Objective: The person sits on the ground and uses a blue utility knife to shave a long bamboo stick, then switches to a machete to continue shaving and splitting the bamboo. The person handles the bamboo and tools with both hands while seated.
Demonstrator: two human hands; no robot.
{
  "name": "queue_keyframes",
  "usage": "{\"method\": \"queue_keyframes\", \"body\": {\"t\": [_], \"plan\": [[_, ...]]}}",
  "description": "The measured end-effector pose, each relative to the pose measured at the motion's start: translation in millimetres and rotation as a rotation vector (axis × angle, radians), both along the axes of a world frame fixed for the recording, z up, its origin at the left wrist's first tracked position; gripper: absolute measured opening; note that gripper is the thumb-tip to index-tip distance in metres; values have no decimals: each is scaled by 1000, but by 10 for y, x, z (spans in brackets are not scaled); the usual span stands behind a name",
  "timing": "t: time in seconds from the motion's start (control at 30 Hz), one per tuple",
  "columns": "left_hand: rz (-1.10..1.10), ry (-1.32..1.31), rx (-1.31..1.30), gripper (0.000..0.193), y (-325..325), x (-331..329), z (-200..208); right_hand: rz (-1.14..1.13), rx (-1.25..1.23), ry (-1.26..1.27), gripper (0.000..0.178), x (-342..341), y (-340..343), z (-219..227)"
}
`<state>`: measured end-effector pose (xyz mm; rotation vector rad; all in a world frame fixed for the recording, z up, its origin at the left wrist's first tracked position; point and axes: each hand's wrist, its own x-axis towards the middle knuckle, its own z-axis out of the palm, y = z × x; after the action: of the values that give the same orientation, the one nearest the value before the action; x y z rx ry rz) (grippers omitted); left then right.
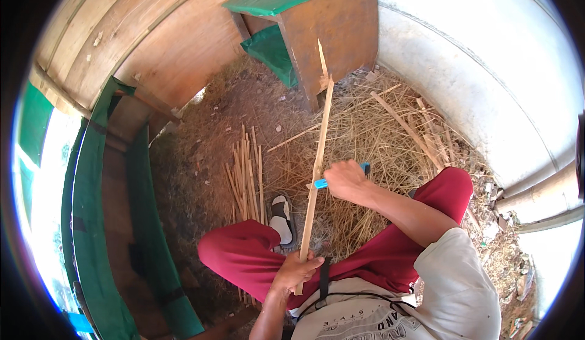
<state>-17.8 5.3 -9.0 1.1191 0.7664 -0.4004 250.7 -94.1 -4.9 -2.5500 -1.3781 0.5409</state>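
A long, pale bamboo strip slants up and away from my lap, its far part splintered and bent near the cabinet. My left hand is closed around its near end, in front of my waist. My right hand is closed on a slim blue tool that looks like a cutter knife. The tool's blue end lies against the strip about midway along, with a small raised sliver beside it. Fingers hide most of the tool, and I cannot make out its blade.
Several thin bamboo sticks lie left of my foot. Loose shavings cover the ground ahead, with longer pieces at right. A wooden cabinet with a green cover stands ahead. Green-covered shelving is at left, a pale wall right.
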Motion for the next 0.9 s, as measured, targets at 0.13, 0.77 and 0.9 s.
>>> {"method": "queue_keyframes", "body": {"t": [0.13,0.77,0.9], "plan": [[-62,-24,-6,33,21,-7,-9,7,-132,271,33,133,-128,159],[19,-36,-243,31,28,-78,-3,62,128,-145,7,79,-129,218],[29,-61,-288,31,12,-101,-64,37,170,-219,5,58,-166,280]]}}
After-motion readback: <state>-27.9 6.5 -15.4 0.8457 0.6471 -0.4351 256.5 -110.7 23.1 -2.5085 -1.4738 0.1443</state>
